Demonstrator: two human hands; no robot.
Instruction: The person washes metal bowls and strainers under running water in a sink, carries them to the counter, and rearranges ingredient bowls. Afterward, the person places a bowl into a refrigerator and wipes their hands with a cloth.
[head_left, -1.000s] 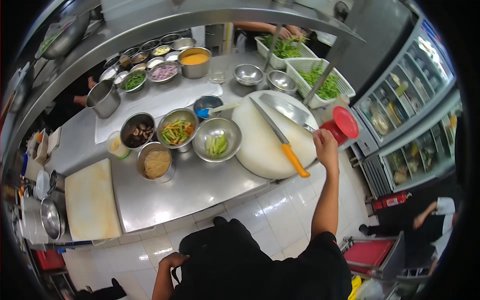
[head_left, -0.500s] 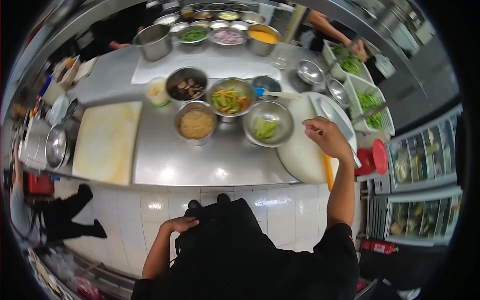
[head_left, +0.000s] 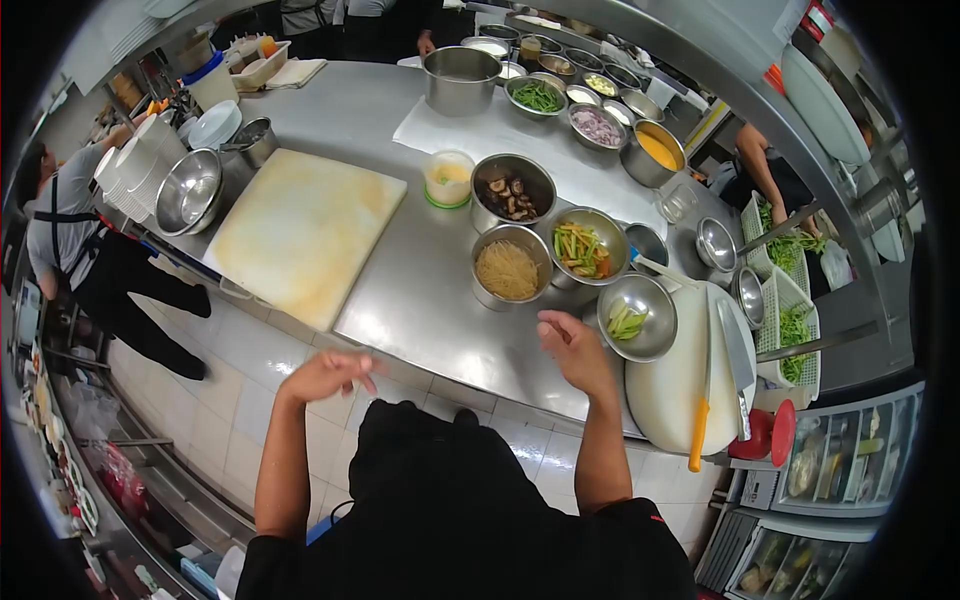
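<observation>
Plainly, both my hands are empty: my left hand (head_left: 328, 375), fingers loosely spread, hangs off the worktop (head_left: 430, 310), nearest the rectangular board (head_left: 310, 230); my right hand (head_left: 577, 350), thumb and fingers apart, is near the steel bowl (head_left: 658, 309) of cut greens (head_left: 627, 322), between noodle pot (head_left: 512, 234) and round board (head_left: 665, 405). That bowl looks light, stiff, perhaps slick; its rim seems the surest hold.

My top (head_left: 480, 565) black, short-sleeved; small red mark (head_left: 656, 518) on right sleeve (head_left: 628, 530). Black cloth (head_left: 425, 465) down my front, thin dark cord (head_left: 341, 507) looping at left. Dark shoe (head_left: 466, 417). Left hand (head_left: 327, 376), right hand (head_left: 580, 355) bare.
</observation>
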